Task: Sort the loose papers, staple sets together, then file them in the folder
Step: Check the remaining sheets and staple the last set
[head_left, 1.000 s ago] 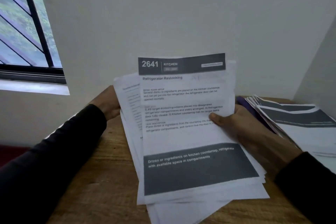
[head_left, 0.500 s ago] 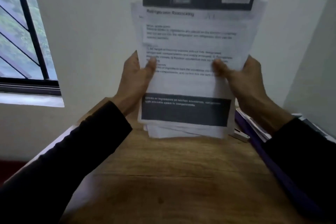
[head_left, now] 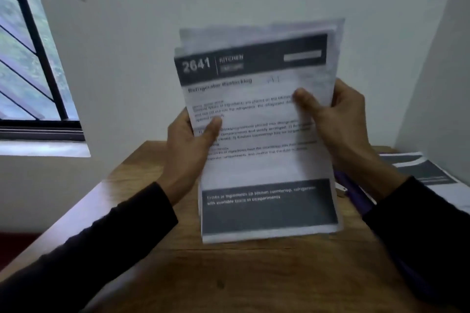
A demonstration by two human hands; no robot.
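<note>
I hold a stack of printed papers [head_left: 262,165] upright over the wooden table [head_left: 229,274]. Its top sheet has a dark header reading 2641 KITCHEN and a dark band near the bottom. My left hand [head_left: 188,145] grips the stack's left edge, thumb on the front. My right hand [head_left: 338,119] grips the right edge higher up, thumb across the top sheet. The stack's lower edge is at or just above the tabletop; I cannot tell which. A purple folder [head_left: 353,190] lies on the table to the right, mostly hidden by my right arm.
A second pile of printed sheets [head_left: 427,173] lies at the right on the folder, beside the side wall. A small white object [head_left: 340,189] sits by the folder's edge. A barred window [head_left: 28,58] is at the left, a white wall behind.
The scattered sheets were gathered off the table and raised upright in both hands. Since half a second ago the stack has come down, and my right hand has slid higher along its edge.
</note>
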